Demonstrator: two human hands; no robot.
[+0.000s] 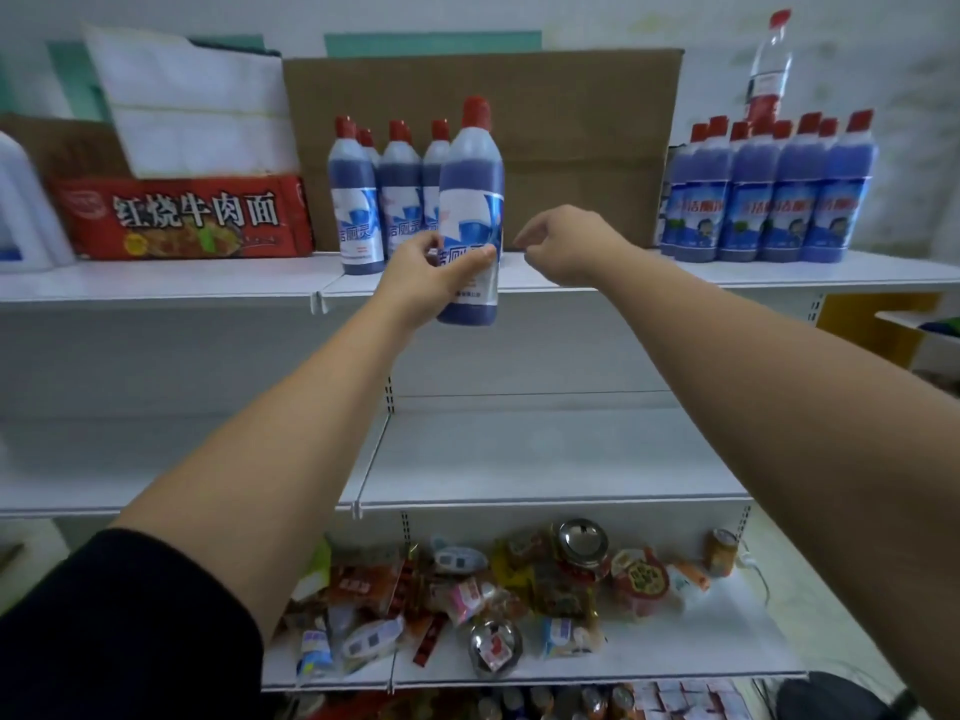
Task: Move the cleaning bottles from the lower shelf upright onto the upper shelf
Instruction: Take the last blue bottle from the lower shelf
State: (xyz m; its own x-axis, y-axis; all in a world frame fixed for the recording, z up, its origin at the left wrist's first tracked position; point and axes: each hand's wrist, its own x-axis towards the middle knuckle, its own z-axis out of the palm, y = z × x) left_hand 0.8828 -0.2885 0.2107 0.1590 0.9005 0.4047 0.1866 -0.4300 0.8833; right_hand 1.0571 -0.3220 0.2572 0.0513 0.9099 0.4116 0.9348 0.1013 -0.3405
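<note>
My left hand [431,272] grips a blue cleaning bottle with a red cap [475,163] around its white label, holding it upright in front of the upper shelf's edge [571,283]. The bottle's base hangs just below that edge. Behind it, several matching bottles [382,194] stand upright on the upper shelf. My right hand [563,244] hovers just right of the held bottle, fingers loosely curled and holding nothing. The lower shelf [545,459] beneath my arms shows no bottles.
A cardboard box [587,148] stands behind the bottles. A red noodle carton [182,215] sits left on the upper shelf, and a cluster of lighter blue bottles [769,200] at right. Snack packets and jars [519,589] litter the bottom shelf.
</note>
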